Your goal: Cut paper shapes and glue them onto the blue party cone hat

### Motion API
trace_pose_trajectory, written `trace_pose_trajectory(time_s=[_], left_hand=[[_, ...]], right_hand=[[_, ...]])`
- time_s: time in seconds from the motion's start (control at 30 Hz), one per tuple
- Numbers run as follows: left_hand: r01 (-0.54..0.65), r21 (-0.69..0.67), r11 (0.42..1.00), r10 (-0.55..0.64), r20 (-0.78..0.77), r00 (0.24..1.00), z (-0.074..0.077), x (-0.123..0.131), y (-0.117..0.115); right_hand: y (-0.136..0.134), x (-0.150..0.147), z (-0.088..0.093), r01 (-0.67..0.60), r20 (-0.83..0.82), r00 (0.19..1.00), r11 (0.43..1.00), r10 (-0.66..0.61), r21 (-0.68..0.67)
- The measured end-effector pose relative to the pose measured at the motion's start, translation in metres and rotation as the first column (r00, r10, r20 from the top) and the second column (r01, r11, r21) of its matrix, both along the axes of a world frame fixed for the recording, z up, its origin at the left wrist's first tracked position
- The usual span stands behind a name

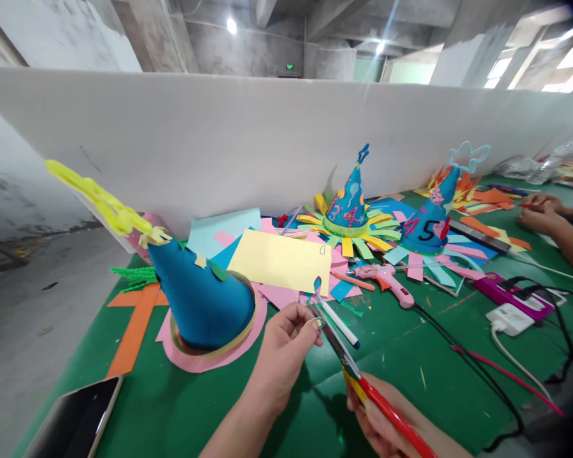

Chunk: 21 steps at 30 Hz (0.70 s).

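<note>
Between thumb and forefinger, my left hand (289, 343) pinches a small scrap of yellow paper (319, 322). My right hand (382, 413) is wrapped round the red and yellow handles of a pair of scissors (346, 359). Their blades point up and to the left, right at the scrap. Just beyond the blades lies a white marker (340, 324) with a dark blue end. Behind my left hand is a pale yellow sheet (279, 259) with a small shape drawn near its right edge. To the left, a blue cone hat (203, 296) leans on a pink ring brim (191, 362).
Two decorated cone hats, a balloon-patterned one (348, 203) and a numbered one (430, 219), stand at the back. A pink glue gun (386, 280) and purple power strip (510, 296) lie right, with cables. A phone (74, 420) is front left. Another person's hands (544, 216) work far right.
</note>
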<state>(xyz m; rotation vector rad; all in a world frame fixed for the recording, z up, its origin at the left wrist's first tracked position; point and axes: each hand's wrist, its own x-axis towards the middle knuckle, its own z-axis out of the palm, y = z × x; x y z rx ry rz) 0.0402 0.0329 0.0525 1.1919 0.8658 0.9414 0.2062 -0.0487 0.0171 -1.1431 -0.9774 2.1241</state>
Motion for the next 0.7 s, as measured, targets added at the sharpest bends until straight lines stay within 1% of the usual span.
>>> trace_pose_trajectory(time_s=[0.07,0.13,0.23,0.33,0.5,0.7], left_hand=[[0.000,0.001,1.000,0.000,-0.003,1.000,0.000,0.000,0.000],[-0.002,-0.003,1.000,0.002,-0.003,1.000,0.000,0.000,0.001],[0.003,-0.011,1.000,-0.003,-0.003,1.000,-0.001,0.001,0.001],[0.011,-0.015,1.000,-0.011,-0.002,1.000,-0.001,0.001,0.001],[-0.002,-0.024,1.000,0.002,-0.002,1.000,0.000,0.001,0.001],[-0.029,-0.046,0.999,0.029,-0.011,1.000,-0.003,0.001,0.002]], right_hand=[[-0.005,-0.005,-0.004,0.021,0.025,0.999,0.998,-0.022,0.058],[-0.010,-0.009,-0.006,0.077,0.055,0.995,0.988,-0.085,0.131],[-0.013,-0.014,-0.009,0.146,0.053,0.986,0.965,-0.161,0.217],[-0.013,-0.014,-0.007,0.130,0.034,0.989,0.962,-0.142,0.240],[-0.013,-0.012,0.002,0.096,0.078,0.989,0.955,-0.122,0.279],[-0.014,-0.012,0.006,0.076,0.082,0.992,0.963,-0.099,0.257]])
